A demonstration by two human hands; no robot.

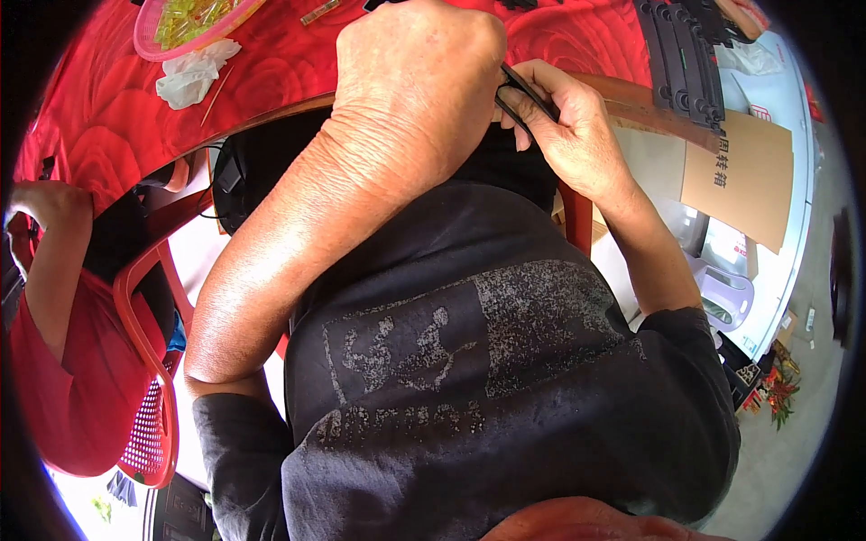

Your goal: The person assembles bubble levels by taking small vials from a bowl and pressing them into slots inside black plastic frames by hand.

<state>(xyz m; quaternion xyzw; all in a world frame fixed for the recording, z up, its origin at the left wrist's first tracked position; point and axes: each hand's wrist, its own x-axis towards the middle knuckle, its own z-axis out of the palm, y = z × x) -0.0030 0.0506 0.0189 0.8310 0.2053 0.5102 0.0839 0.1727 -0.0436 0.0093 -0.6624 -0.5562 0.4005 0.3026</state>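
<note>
My right hand (577,131) grips a slim black plastic piece (532,101) with a long opening in it, thumb and fingers on either side. Close against it, my left hand (419,68) is bent over with its back facing up and its knuckles toward the table. Its fingers are curled away out of sight, so what they hold is hidden. The black piece reaches up to the edge of the left hand. Both hands are at the near edge of the table, above my lap.
Several long black plastic parts (681,63) lie at the right on the red rose-patterned tablecloth (280,63). A pink basket (144,36) of yellowish clear pieces and a crumpled white tissue (194,77) are at left. Another person's arm (54,261) is far left; a cardboard box (740,180) stands right.
</note>
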